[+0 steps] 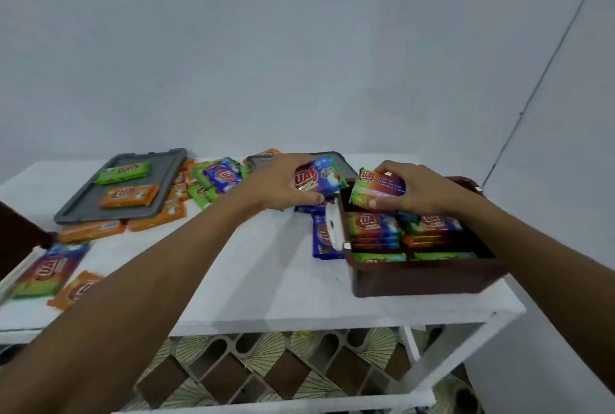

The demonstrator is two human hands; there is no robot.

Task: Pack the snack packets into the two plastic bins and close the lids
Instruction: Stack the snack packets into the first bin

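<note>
A big white table (266, 280) stands by a pale wall. On its right side sits an open brown bin (426, 277) with rows of snack packets (376, 230) stacked inside. A grey lid (163, 177) lies flat at the far left, with a green packet (123, 172) and an orange packet (129, 196) on top. Loose packets (156, 215) lie on the table near it. The left hand (279, 184) curls its fingers and thumb round a blue packet (322, 177) just left of the bin. The right hand (422, 194) pinches a green-edged packet (376, 189) between fingers and thumb, over the bin's far end.
</note>
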